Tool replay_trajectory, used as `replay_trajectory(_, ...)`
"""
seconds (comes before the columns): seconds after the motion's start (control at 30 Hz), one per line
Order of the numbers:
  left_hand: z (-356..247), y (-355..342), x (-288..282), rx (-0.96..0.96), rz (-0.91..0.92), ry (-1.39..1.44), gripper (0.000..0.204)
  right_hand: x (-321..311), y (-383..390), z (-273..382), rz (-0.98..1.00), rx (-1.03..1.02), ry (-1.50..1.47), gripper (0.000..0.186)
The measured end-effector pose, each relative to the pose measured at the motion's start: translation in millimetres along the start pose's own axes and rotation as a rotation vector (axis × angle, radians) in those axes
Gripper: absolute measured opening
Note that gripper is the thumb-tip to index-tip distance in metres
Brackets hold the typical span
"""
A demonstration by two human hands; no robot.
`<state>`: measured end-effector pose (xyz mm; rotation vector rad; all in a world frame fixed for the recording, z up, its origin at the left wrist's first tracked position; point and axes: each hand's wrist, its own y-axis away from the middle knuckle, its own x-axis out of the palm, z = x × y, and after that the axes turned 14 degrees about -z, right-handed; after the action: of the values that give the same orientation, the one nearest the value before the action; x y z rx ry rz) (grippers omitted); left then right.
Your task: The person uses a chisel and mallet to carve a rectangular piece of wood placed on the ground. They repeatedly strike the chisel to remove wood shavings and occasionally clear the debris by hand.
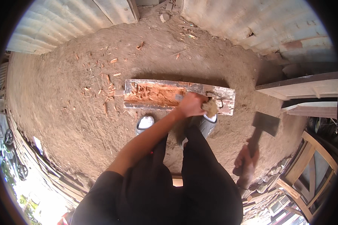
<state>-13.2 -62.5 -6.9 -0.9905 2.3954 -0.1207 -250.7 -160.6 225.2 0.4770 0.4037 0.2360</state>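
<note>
A thick wooden block (157, 95) lies crosswise on the ground in front of my feet, its dark painted edges surrounding a carved reddish hollow. My left hand (192, 104) is closed around a chisel, whose grey blade (179, 97) meets the wood near the right end of the hollow. The chisel's frayed, pale butt (210, 108) sticks out on the right side of that hand. Off to the right, my right hand (247, 159) grips the handle of a mallet with a dark rectangular head (266, 123), held apart from the chisel and slightly blurred.
Reddish wood chips (108, 88) litter the dirt floor left of the block. My shoes (145, 123) stand close to its near side. Corrugated metal sheets (67, 22) border the far side. Wooden panels (300, 88) and a wooden frame (311, 165) lie at the right.
</note>
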Motion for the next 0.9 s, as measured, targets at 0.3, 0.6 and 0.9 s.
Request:
replay_trajectory(0.3, -3, 1, 16, 0.029, -0.051, 0.169, 0.022, 3, 16, 42, -0.083, -0.218, 0.097, 0.046)
replay_trajectory(0.6, -4, -5, 16, 0.018, -0.014, 0.142, 0.023, 51, 1, -25, 0.056, -0.280, 0.521, 0.044)
replay_trajectory(0.9, -2, -3, 16, 0.034, 0.026, 0.114, 0.027, 62, 1, -35, -0.114, -0.377, -0.085, 0.043)
